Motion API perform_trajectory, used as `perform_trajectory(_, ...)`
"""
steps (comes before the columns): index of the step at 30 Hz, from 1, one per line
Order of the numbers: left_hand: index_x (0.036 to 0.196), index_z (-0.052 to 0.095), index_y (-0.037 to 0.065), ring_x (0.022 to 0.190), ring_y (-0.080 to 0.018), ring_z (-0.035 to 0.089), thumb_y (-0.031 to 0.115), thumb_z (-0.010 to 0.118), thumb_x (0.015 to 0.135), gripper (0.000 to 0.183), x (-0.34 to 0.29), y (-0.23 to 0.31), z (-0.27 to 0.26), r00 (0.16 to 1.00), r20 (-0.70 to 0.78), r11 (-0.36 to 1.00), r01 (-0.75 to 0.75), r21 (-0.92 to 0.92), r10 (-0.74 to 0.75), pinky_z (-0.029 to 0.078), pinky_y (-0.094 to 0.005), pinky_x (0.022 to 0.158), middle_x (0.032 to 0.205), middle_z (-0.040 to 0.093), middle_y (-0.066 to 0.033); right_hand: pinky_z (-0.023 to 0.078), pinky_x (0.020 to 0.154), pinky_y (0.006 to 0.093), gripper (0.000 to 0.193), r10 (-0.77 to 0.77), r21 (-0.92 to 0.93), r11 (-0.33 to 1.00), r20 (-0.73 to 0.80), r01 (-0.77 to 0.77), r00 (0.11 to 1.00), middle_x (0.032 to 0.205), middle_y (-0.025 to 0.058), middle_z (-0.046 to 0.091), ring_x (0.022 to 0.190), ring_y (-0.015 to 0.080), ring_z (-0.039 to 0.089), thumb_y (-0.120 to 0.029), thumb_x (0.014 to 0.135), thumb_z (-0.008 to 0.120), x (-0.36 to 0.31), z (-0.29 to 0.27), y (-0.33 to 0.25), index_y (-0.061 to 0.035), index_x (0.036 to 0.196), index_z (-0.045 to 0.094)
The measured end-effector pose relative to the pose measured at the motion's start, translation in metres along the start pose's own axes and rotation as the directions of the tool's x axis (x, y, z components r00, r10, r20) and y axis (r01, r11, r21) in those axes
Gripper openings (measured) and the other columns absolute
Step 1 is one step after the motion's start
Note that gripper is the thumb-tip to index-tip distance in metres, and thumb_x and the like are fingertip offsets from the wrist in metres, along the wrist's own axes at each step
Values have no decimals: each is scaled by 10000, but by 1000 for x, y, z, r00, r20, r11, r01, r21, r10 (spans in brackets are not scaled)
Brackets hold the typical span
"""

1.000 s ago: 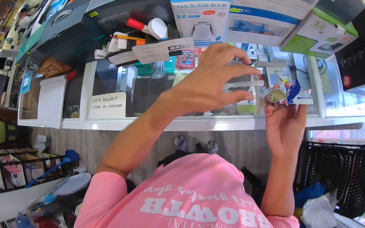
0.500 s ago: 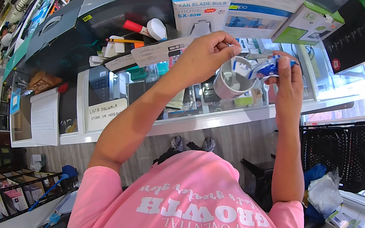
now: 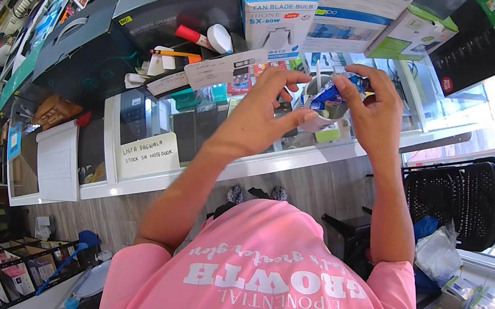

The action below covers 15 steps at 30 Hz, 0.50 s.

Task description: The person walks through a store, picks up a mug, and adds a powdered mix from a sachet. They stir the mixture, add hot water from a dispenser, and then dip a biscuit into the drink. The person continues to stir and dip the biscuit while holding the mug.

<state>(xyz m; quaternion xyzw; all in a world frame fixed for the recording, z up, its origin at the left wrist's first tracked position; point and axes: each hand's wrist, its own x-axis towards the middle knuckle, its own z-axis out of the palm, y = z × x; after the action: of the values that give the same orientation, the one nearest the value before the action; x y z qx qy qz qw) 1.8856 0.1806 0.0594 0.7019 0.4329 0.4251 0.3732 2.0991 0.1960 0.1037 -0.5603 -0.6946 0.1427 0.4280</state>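
Two sets of fingers flank one cup (image 3: 317, 126). Our right fingers (image 3: 347, 91) pinch a blue packet (image 3: 328, 96) over its mouth, perhaps kept low for control. Our left fingers (image 3: 295, 121) curve half open, seemingly empty, near its side; whether they touch it, we can't tell. Between them, a pale stick (image 3: 317, 76) leans upright, probably propped by the rim.

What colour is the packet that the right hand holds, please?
The packet is mostly blue, seen best in the head view.
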Motion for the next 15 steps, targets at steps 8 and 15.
perform_trajectory(8,1058,653,33,892,-147,588,193,765,941,227,2,-11,31,976,-218,995,-42,-90,21,488,-293,798,1044,604,-51,527,723,329,391,20,39,999,2,-20,1000,919,86,725,769,192,657,-358,868,836,1,-1,3,-51,1096,755)
perform_trajectory(15,1021,647,-19,857,-140,567,200,717,984,233,13,-13,20,969,-237,996,-83,-42,71,473,-274,785,973,615,-56,489,675,249,213,190,371,902,117,-221,975,864,45,730,767,64,610,-189,966,740,-4,-20,24,-24,1101,733)
